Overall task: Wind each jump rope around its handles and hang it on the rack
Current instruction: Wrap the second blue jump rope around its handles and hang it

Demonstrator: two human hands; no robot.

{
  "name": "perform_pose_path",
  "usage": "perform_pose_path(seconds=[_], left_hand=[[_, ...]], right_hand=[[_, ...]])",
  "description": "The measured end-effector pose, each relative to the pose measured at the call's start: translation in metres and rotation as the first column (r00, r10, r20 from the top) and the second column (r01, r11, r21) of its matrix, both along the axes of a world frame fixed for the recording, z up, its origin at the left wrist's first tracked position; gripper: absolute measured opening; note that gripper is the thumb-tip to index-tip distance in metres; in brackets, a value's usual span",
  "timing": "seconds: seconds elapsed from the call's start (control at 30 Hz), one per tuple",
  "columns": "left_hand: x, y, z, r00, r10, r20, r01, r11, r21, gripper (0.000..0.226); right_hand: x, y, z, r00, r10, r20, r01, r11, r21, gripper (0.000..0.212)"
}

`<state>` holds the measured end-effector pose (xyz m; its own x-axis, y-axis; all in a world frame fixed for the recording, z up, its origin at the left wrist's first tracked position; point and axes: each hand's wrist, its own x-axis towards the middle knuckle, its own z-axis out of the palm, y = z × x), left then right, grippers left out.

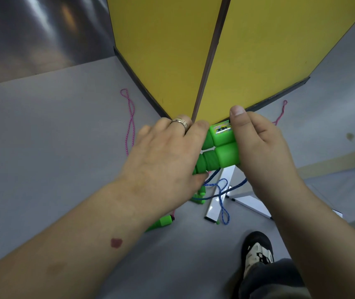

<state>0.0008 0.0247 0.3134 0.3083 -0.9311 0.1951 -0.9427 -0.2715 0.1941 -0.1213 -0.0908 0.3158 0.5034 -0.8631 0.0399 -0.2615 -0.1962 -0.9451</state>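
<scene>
While both hands grip them, green handles (219, 151) lie crosswise, side by side

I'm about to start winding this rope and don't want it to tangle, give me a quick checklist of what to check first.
1. Both green handles held side by side: ok.
2. Left hand grips the handles' narrow ends: ok.
3. Right hand grips the thick ends: ok.
4. Blue rope hangs free of loops: not ok, it crosses itself over the white stand legs.
5. Rope wound on the handles: not ok, no turns visible.
6. Rack hook free to hang on: cannot tell, none in view.
</scene>
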Motion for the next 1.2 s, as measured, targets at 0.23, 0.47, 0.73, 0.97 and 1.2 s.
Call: perform_pose_path(seconds=[0.23, 0.47, 0.73, 0.97, 1.2], left_hand=[[0.000, 0.005, 0.009, 0.990, 0.018, -0.138, -0.006, 0.996, 0.090, 0.051], [0.002, 0.003, 0.005, 0.996, -0.027, -0.086, 0.030, 0.999, 0.038, 0.048], [0.007, 0.004, 0.003, 0.975, -0.019, -0.220, 0.044, 0.993, 0.111, 0.063], [0.028, 0.001, 0.008, 0.599, 0.045, -0.799, 0.052, 0.994, 0.095, 0.053], [0.030, -0.004, 0.000, 0.769, 0.218, -0.601, -0.137, 0.974, 0.179, 0.033]], right_hand=[[-0.001, 0.001, 0.002, 1.000, 0.031, 0.000, -0.031, 0.996, 0.079, 0.051], [0.001, 0.001, 0.005, 0.999, 0.016, 0.030, -0.020, 0.990, 0.136, 0.044], [-0.003, -0.002, 0.005, 0.998, 0.045, 0.034, -0.051, 0.979, 0.196, 0.040], [0.007, -0.011, -0.008, 0.936, 0.024, 0.352, -0.240, 0.775, 0.584, 0.038], [-0.006, 0.004, -0.015, 0.795, 0.210, -0.568, -0.439, 0.846, -0.302, 0.027]])
